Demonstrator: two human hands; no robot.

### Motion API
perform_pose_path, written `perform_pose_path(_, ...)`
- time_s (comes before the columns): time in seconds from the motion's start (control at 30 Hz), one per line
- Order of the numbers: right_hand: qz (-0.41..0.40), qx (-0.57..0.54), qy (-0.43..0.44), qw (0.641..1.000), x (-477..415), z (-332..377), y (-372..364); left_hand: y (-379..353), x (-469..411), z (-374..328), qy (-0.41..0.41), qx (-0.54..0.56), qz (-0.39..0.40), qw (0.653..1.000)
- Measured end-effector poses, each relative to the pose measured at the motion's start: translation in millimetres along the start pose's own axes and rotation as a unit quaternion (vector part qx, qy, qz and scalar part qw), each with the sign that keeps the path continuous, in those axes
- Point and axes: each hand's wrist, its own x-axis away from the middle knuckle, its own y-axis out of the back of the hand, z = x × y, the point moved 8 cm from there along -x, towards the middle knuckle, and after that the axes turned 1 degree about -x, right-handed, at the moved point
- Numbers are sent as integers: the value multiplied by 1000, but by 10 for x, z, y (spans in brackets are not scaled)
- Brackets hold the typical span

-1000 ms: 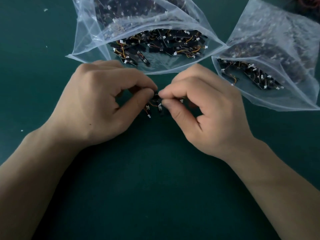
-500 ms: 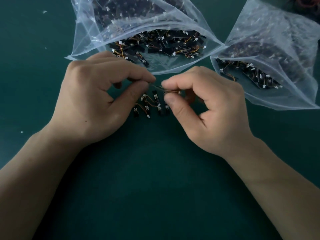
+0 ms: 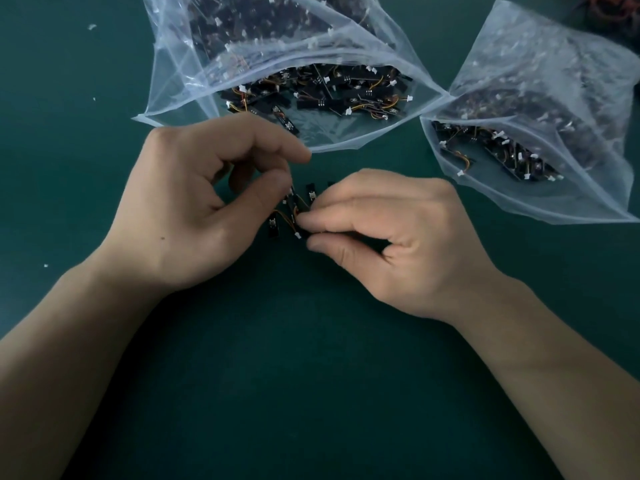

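Observation:
A small cluster of black modules [image 3: 291, 212] with orange wires and white connectors lies on the dark green mat [image 3: 311, 375] between my hands. My right hand [image 3: 398, 244] pinches one module of the cluster between thumb and forefinger at its lower right edge. My left hand [image 3: 194, 209] hovers at the cluster's upper left with loosely curled fingers. Its thumb tip is just above an upright module, and nothing shows between thumb and forefinger. One more module [image 3: 273, 227] lies flat at the cluster's left.
Two open clear plastic bags lie beyond my hands: a large bag [image 3: 180, 74] at the top centre and a second bag [image 3: 588, 188] at the right. Both hold several black modules with wires. Tiny white scraps [image 3: 91, 27] dot the mat at the left.
My hands had stretched a wire between them. My left hand has since let it go and lifted slightly, while my right hand dropped lower and now pinches a module in the cluster.

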Motion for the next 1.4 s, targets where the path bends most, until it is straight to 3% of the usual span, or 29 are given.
perform_pose_path(0.23,-2,22,0,1000,12,7,-10,-27,14,10,7,43,23,999)
perform_pose_path(0.4,41,27,-3,999,36,46,-88,138,-21,103,53,9,-90,994)
perform_pose_path(0.5,74,39,-12,996,41,44,-142,191,-29,164,73,-14,-113,991)
perform_pose_path(1.4,119,47,-35,991,37,98,-220,102,-34,138,86,-52,-76,992)
